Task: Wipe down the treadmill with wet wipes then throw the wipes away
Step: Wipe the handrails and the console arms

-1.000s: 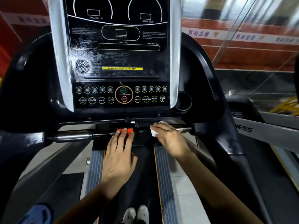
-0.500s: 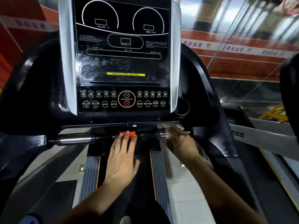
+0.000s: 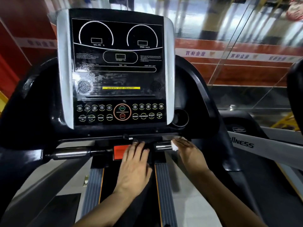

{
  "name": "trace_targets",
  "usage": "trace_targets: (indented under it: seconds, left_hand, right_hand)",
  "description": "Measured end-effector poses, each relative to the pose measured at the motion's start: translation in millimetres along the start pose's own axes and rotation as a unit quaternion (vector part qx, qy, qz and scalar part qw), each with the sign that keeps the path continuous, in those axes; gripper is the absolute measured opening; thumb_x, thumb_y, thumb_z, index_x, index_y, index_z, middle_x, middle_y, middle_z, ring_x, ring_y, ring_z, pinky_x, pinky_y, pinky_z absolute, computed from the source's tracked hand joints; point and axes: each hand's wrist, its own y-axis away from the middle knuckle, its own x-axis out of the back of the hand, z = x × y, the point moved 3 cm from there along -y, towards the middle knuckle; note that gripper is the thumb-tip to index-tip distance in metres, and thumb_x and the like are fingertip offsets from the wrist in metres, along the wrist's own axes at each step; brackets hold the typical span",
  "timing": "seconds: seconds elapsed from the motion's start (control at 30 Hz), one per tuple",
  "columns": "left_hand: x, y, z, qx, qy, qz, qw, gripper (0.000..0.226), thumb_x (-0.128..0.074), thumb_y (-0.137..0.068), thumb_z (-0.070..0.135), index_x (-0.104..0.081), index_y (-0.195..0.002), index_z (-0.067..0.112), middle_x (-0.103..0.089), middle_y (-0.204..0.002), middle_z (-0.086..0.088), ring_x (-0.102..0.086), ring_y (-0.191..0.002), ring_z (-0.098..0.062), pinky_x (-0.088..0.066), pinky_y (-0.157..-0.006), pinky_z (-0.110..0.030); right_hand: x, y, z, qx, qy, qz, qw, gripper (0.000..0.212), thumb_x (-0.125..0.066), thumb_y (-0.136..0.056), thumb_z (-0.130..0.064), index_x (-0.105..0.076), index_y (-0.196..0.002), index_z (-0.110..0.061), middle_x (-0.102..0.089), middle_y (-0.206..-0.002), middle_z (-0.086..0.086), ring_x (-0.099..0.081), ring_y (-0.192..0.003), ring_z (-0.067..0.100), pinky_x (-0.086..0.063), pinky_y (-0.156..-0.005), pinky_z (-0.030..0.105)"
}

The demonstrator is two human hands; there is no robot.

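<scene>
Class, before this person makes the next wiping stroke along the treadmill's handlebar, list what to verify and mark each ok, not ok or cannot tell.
1. Wet wipe under the right hand: ok.
2. Wipe touching the handlebar: ok, at its chrome section.
3. Left hand away from the console buttons: ok, it rests flat below them.
4. Left fingers off the red tab: not ok, they are right beside it.
5. Wipe still wet: cannot tell.
</scene>
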Motion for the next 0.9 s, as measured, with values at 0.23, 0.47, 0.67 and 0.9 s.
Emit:
trace_targets:
  seconds: [0.23, 0.47, 0.67, 0.9]
  left_hand:
    - [-19.8, -40.3, 68.7, -0.052, 0.003, -0.086, 0.995, 0.072, -0.04, -0.103, 0.033, -0.001, -0.162, 0.021, 0.012, -0.169, -0.001, 0.011, -0.156, -0.024, 0.011, -0.12, -0.034]
    - [-57.4, -51.1, 86.7, 0.039, -0.022, -0.112, 0.993, 0.071, -0.027, -0.088, 0.039, -0.034, -0.156, 0.017, -0.033, -0.161, -0.012, -0.034, -0.148, -0.033, -0.024, -0.122, -0.047]
    - [-46.4, -59.6, 100.2, 0.08, -0.024, -0.062, 0.995, 0.06, -0.041, -0.081, 0.037, -0.05, -0.139, 0.023, -0.052, -0.14, 0.0, -0.05, -0.131, -0.026, -0.038, -0.115, -0.043]
    - [-48.9, -66.2, 102.8, 0.128, -0.021, -0.11, 0.985, 0.069, -0.047, -0.078, 0.041, -0.048, -0.143, 0.02, -0.051, -0.145, -0.002, -0.047, -0.134, -0.03, -0.036, -0.115, -0.044]
  right_hand:
    - [9.9, -5.2, 16.0, 0.03, 0.002, -0.039, 0.999, 0.052, -0.071, -0.084, -0.017, -0.062, -0.134, -0.031, -0.062, -0.136, -0.01, -0.057, -0.126, 0.012, -0.044, -0.104, 0.022]
    - [56.1, -4.1, 73.7, -0.01, 0.084, 0.093, 0.992, 0.044, -0.076, -0.078, -0.009, -0.067, -0.12, -0.018, -0.069, -0.11, 0.001, -0.065, -0.1, 0.022, -0.05, -0.091, 0.033]
    - [11.2, 15.1, 55.4, 0.121, 0.021, 0.021, 0.992, 0.053, -0.076, -0.069, -0.002, -0.071, -0.121, -0.011, -0.067, -0.127, 0.002, -0.06, -0.124, 0.02, -0.029, -0.112, 0.028]
    - [38.9, 14.4, 98.1, 0.097, 0.001, 0.077, 0.992, 0.046, -0.071, -0.08, -0.003, -0.068, -0.125, -0.012, -0.065, -0.131, 0.004, -0.058, -0.127, 0.021, -0.039, -0.109, 0.034]
